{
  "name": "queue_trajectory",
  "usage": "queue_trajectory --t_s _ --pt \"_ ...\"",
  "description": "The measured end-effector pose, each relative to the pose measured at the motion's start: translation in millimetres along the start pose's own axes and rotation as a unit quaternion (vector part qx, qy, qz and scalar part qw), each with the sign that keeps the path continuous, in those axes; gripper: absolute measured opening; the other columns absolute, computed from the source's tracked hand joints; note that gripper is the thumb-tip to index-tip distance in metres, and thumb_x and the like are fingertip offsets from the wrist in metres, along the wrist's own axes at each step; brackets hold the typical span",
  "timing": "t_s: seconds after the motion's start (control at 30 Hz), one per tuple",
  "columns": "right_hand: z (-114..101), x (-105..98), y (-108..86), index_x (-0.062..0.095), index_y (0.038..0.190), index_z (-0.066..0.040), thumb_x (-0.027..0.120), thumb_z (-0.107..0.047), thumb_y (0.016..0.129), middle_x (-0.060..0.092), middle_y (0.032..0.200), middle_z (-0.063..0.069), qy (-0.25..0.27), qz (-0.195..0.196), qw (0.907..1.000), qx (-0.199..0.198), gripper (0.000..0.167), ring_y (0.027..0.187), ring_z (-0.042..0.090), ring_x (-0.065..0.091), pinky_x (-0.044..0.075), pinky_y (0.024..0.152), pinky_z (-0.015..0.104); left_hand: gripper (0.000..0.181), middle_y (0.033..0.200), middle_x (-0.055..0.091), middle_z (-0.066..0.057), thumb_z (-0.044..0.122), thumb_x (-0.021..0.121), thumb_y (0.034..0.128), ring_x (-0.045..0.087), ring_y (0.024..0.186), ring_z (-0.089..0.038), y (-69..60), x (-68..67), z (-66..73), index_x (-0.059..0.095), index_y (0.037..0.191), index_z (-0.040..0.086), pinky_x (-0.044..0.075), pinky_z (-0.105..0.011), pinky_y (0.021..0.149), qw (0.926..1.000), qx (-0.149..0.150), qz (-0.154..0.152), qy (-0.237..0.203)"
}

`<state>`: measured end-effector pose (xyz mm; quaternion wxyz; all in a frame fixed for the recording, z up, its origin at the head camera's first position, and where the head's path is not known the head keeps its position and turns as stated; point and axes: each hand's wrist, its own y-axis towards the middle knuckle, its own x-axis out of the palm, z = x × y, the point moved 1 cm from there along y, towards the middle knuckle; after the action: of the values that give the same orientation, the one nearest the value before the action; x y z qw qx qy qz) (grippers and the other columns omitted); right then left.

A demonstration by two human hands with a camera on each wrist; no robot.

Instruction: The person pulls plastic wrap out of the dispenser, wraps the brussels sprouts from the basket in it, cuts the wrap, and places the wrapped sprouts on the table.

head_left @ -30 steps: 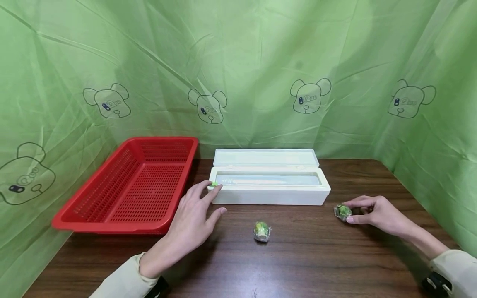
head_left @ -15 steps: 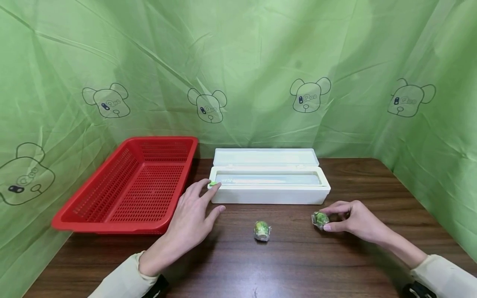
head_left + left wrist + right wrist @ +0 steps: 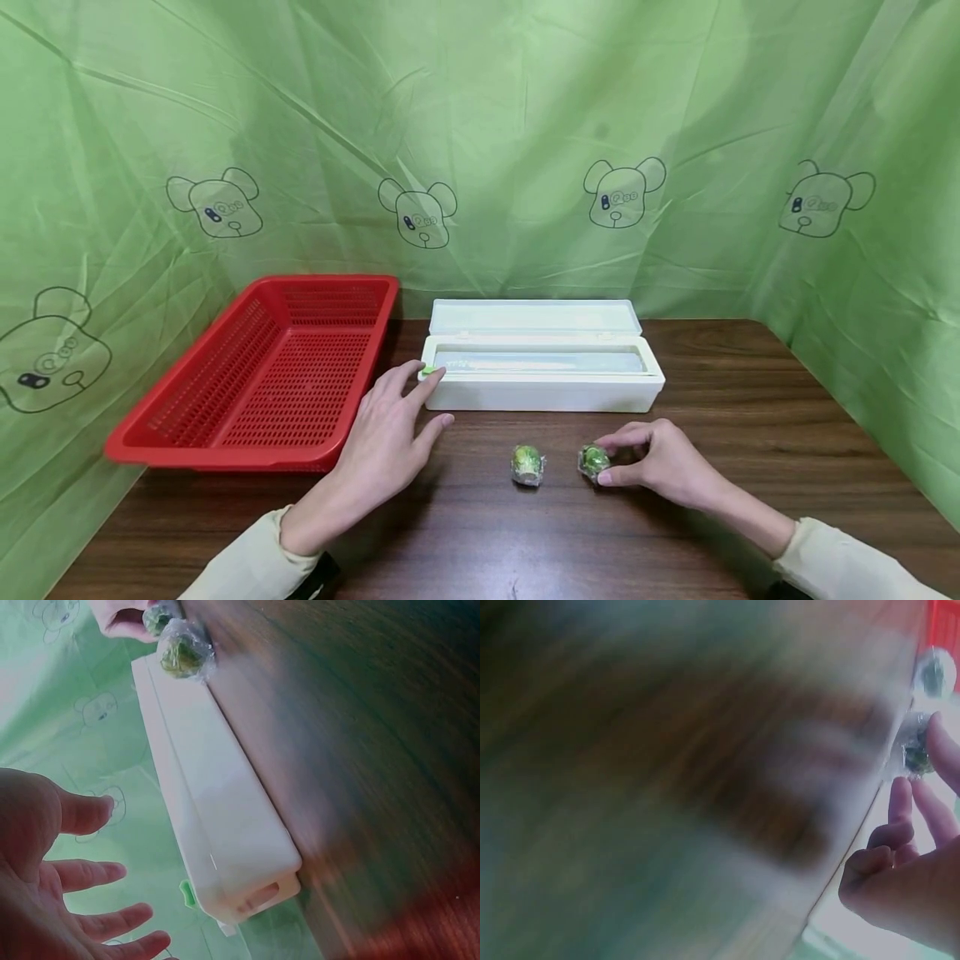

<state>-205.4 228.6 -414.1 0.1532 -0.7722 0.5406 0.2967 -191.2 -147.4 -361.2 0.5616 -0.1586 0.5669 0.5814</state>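
Note:
Thumb and fingertips of my right hand (image 3: 671,467) pinch a small green Brussels sprout (image 3: 593,460) wrapped in clear film, low at the tabletop. Just left of it sits a second wrapped Brussels sprout (image 3: 527,465), a gap between the two. My left hand (image 3: 386,442) reaches to the left end of a white cling film dispenser (image 3: 540,394), its fingertips beside a green slider (image 3: 428,370). In the left wrist view that hand (image 3: 82,870) has its fingers spread, holding nothing. The right wrist view shows the pinched sprout (image 3: 917,750) partly behind the thumb.
A red perforated basket (image 3: 300,383) stands at the left, close to my left forearm. The dispenser's lid (image 3: 536,317) is raised at the back. Green cloth (image 3: 517,125) hangs behind and on both sides of the brown wooden table (image 3: 600,550).
My right hand has moved left across the table with the wrapped sprout, bringing it near the other one. The left hand, dispenser and basket have stayed in place.

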Motion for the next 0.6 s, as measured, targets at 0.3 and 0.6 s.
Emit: queue_trajectory --t_s 0.3,0.6 --pt "-15 14 5.1 0.084 0.105 -0.018 0.098 -0.033 0.073 0.073 0.089 -0.013 -0.030 0.005 0.9995 -0.007 0.038 0.077 0.013 0.056 0.045 0.066 0.026 0.058 0.146 0.054 -0.022 0.027 0.084 0.0923 0.047 0.137 -0.041 -0.7 -0.8 1.0 0.065 0.144 0.010 0.040 -0.063 0.109 1.0000 -0.004 -0.005 0.003" --pt "-16 14 7.4 0.083 0.107 -0.020 0.099 -0.037 0.068 0.069 0.087 -0.010 -0.057 0.004 0.9984 0.001 0.045 0.084 0.012 0.058 0.044 0.072 0.027 0.057 0.144 0.055 -0.023 0.026 0.084 0.0920 0.049 0.135 -0.042 -1.2 -0.7 1.2 0.065 0.144 0.010 0.041 -0.063 0.107 1.0000 0.006 0.004 0.006"
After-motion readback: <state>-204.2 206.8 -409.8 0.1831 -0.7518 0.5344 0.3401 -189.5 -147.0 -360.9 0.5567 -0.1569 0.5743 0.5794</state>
